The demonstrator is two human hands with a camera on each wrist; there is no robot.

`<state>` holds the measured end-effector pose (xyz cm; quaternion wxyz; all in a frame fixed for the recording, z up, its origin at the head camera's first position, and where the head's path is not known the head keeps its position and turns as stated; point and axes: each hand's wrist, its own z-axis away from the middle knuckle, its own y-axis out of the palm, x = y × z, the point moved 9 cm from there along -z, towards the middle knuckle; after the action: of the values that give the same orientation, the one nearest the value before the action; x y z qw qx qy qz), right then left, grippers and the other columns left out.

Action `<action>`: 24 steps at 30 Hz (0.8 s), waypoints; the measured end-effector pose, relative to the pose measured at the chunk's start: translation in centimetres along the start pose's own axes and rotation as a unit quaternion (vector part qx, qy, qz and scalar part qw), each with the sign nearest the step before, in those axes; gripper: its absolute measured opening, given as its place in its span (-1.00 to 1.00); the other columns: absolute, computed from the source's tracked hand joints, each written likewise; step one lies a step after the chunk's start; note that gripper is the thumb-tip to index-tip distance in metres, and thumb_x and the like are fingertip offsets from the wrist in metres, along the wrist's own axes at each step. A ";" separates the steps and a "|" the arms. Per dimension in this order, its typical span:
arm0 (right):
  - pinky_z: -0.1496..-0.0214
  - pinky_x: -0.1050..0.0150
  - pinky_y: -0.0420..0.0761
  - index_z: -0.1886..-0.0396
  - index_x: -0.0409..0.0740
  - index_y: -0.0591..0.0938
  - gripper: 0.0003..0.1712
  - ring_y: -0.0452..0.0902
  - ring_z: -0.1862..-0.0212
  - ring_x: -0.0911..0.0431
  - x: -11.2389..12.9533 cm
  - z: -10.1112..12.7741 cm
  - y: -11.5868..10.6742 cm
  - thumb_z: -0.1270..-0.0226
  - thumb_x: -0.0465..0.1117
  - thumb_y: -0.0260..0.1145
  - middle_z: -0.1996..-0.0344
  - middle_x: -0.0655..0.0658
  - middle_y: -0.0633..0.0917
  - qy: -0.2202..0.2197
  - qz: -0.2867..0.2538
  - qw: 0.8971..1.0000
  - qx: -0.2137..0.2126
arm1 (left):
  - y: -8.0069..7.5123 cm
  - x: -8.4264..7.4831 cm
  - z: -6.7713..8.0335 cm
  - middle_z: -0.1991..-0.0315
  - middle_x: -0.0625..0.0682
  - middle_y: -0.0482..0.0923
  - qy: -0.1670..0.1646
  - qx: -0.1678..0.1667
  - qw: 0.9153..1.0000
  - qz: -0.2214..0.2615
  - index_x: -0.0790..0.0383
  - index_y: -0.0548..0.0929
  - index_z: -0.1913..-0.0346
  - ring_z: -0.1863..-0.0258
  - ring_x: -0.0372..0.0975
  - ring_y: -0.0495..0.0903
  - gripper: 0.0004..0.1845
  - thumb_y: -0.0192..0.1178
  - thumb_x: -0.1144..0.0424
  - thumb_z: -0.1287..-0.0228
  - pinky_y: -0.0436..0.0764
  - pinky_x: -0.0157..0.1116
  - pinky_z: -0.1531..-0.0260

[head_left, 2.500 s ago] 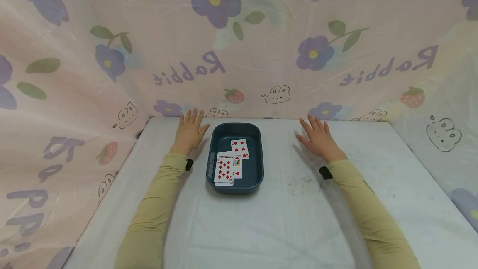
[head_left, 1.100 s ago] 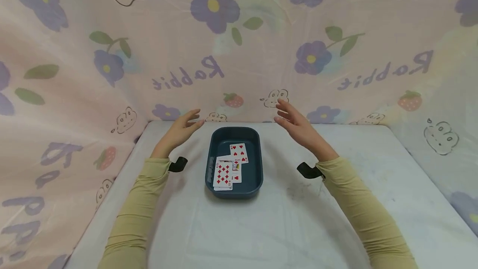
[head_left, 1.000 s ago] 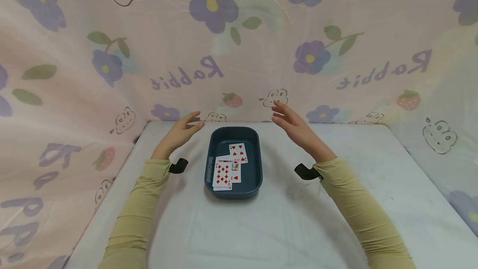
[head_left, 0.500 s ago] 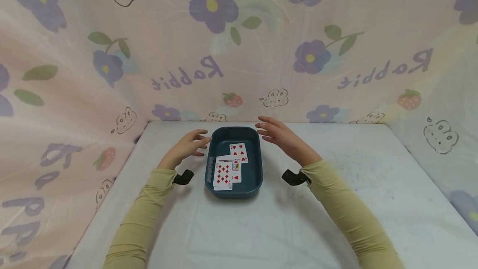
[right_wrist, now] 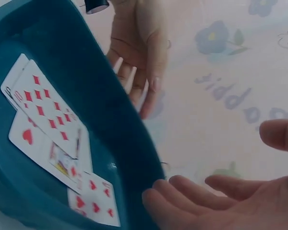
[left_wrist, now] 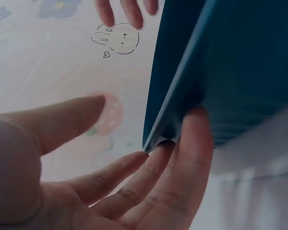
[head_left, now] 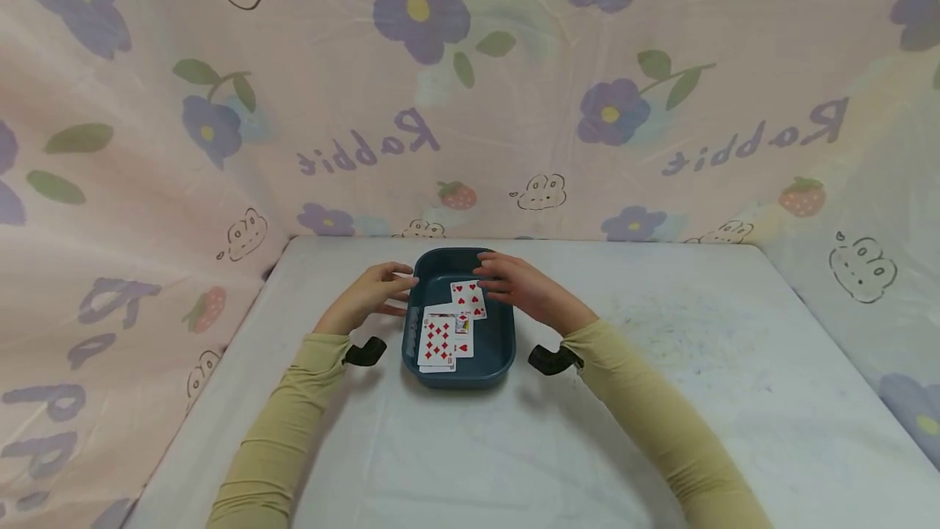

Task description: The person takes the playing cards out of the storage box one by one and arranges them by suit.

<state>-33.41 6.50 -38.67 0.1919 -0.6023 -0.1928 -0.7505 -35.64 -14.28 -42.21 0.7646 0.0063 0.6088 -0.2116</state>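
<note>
A dark blue tray (head_left: 503,347) sits mid-table, holding a few face-up cards. A ten of diamonds (head_left: 439,339) lies on top at the near end, and a hearts card (head_left: 467,299) lies farther back. A face card between them is mostly covered. My left hand (head_left: 374,294) is at the tray's far left corner. In the left wrist view its straight fingers (left_wrist: 182,163) touch the tray's outer wall (left_wrist: 230,72). My right hand (head_left: 517,288) hovers over the tray's far right part with relaxed fingers. In the right wrist view this hand (right_wrist: 221,201) holds nothing beside the rim (right_wrist: 120,124).
The white table (head_left: 661,398) is boxed in by a pink flowered curtain (head_left: 470,104) at the back and both sides. A black wrist camera (head_left: 365,351) sits on the left wrist and another wrist camera (head_left: 552,359) on the right, close to the tray's near corners.
Both hands lifted off the table where they lay flat, then came down and inward. The left now touches the tray's left wall and the right is over its far end. Tray and cards stayed put.
</note>
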 end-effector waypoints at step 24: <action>-0.36 -0.14 0.10 -0.44 -0.31 0.05 -0.22 0.05 -0.28 -0.20 -5.2 -3.0 1.2 -0.38 -0.04 0.08 -0.32 -0.37 0.12 0.138 -0.076 0.987 -0.023 | 0.4 1.0 -0.1 0.10 0.30 0.53 -0.022 -0.007 0.999 -0.028 0.49 0.36 -0.14 0.40 -0.17 0.58 -0.62 0.15 0.39 -0.35 0.67 -0.21 0.38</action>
<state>-34.23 4.23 -44.32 0.1453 -0.4810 -0.1923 -0.8429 -35.46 -14.20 -43.26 0.7716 -0.0208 0.5932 -0.2287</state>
